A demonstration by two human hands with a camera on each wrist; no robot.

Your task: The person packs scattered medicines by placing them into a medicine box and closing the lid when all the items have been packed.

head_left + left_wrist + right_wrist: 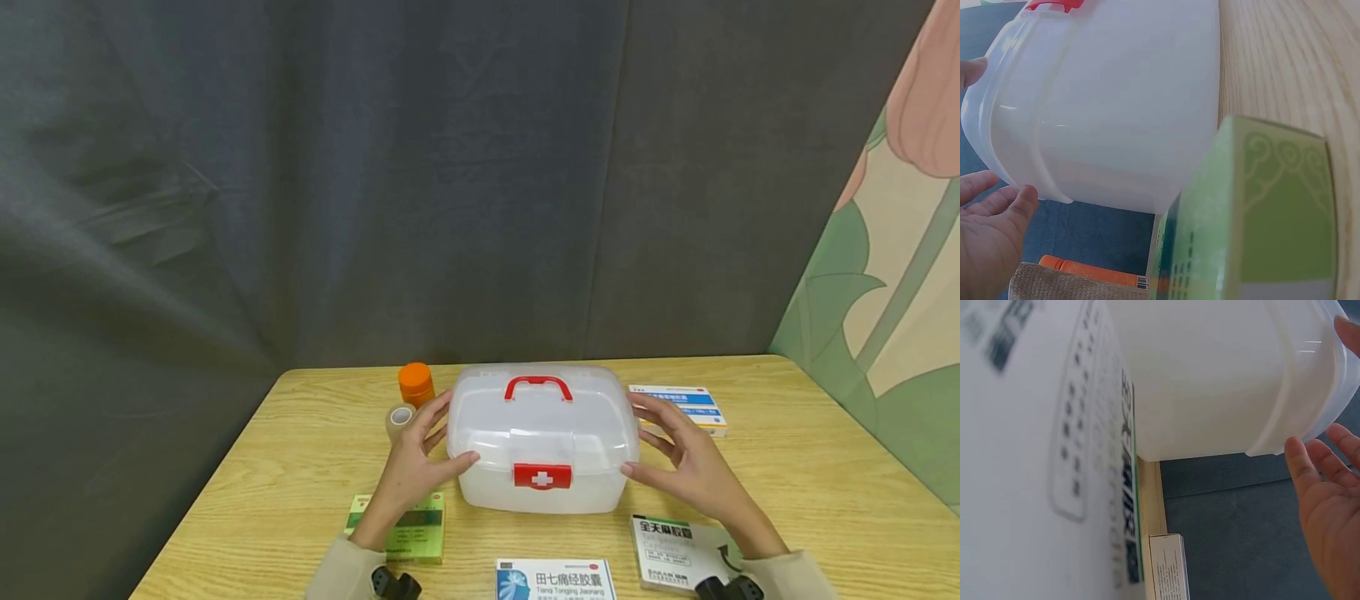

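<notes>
A translucent white first-aid box (547, 433) stands on the table with its lid down. It has a red carry handle (538, 382) on top and a red latch (542, 476) with a white cross in front. My left hand (411, 473) is at the box's left end, thumb at the lid's front edge and spread fingers along its side. On the right end, my right hand (693, 468) mirrors it. In the wrist views, the fingertips of the left hand (991, 231) and right hand (1329, 494) meet or nearly meet the lid rim; firm contact is unclear.
Left of the box are an orange-capped bottle (416, 383), a tape roll (400, 419) and a green medicine box (416, 533). A white-and-blue carton (693, 408) lies behind my right hand. Two white medicine boxes, one in front (555, 581) and one at right (675, 554), lie nearer me.
</notes>
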